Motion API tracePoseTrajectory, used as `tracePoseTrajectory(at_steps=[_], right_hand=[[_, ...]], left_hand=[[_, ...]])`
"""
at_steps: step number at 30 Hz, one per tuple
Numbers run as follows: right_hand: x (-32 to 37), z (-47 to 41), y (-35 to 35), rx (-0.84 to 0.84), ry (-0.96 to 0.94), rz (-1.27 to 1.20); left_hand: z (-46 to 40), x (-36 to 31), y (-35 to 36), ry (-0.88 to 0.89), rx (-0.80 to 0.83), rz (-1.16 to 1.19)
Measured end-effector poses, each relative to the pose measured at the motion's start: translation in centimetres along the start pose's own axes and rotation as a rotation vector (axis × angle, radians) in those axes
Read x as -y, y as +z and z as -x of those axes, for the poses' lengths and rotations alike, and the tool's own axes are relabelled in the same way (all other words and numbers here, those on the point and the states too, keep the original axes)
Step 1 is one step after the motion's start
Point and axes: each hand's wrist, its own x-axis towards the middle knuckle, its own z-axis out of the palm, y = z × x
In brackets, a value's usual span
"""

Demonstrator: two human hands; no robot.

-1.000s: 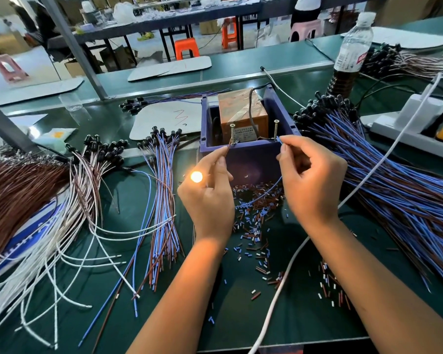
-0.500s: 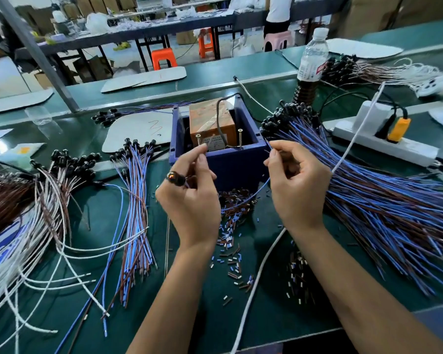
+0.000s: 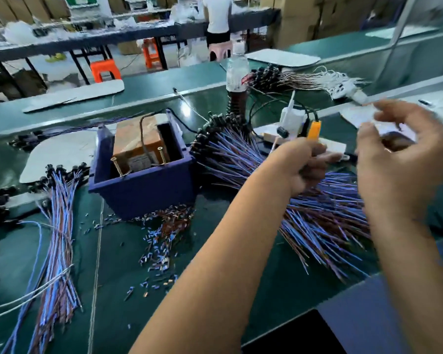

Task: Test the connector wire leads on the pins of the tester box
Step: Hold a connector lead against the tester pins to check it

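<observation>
While both hands sit to the right of the tester box (image 3: 141, 180), neither touches it. The box is a dark blue open-topped container on the green bench surface (image 3: 118, 290), holding an orange-brown block (image 3: 136, 139) with a dark cable looped over it. Two upright threaded pins (image 3: 115, 166) rise inside the near wall — nothing contacts them.

Left hand (image 3: 302, 167): raised over the large fan of blue and brown connector wires (image 3: 317, 218), fingers curled inward in a loose fist. Whether it holds a wire cannot be told; the palm side is hidden and the frame is blurred.

Right hand (image 3: 394, 164): raised further right, fingers spread and partly bent, motion-blurred. A dark shape shows at its palm; whether the hand grips it cannot be told.

Black connector heads of the wire fan (image 3: 215, 131) lie just beside the box's right wall. A second bundle of blue and brown wires (image 3: 56, 238) lies left of the box, well apart from the hands. Short cut insulation scraps (image 3: 164, 233) are scattered in front of the box.

Beyond the wire fan: a plastic bottle (image 3: 237, 70) standing upright, and a white power strip (image 3: 292, 118) with an orange plug (image 3: 313, 129) — both near the left hand, not touched.
</observation>
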Motion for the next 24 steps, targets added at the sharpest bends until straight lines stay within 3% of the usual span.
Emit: tracePoseTrajectory(at_steps=[3, 10, 12, 15, 19, 24], right_hand=[[-0.4, -0.3, -0.8, 0.145, -0.040, 0.075], [-2.2, 0.6, 0.1, 0.675, -0.048, 0.347], [-2.4, 0.7, 0.5, 0.728, -0.057, 0.335], [-2.8, 0.4, 0.9, 0.777, 0.076, 0.300], [-3.1, -0.5, 0.8, 0.678, 0.022, 0.193], [-2.3, -0.2, 2.2, 0.681, -0.136, 0.371]], left_hand=[[-3.1, 0.8, 1.4, -0.033, -0.019, 0.155], [-4.5, 0.3, 0.5, -0.009, -0.031, 0.233], [-4.5, -0.6, -0.6, 0.009, -0.077, 0.345], [-4.7, -2.2, -2.7, 0.107, -0.160, 0.538], [-3.8, -4.6, -5.4, 0.200, -0.268, 0.603], [-2.7, -6.9, -7.1, 0.288, -0.488, 0.283]])
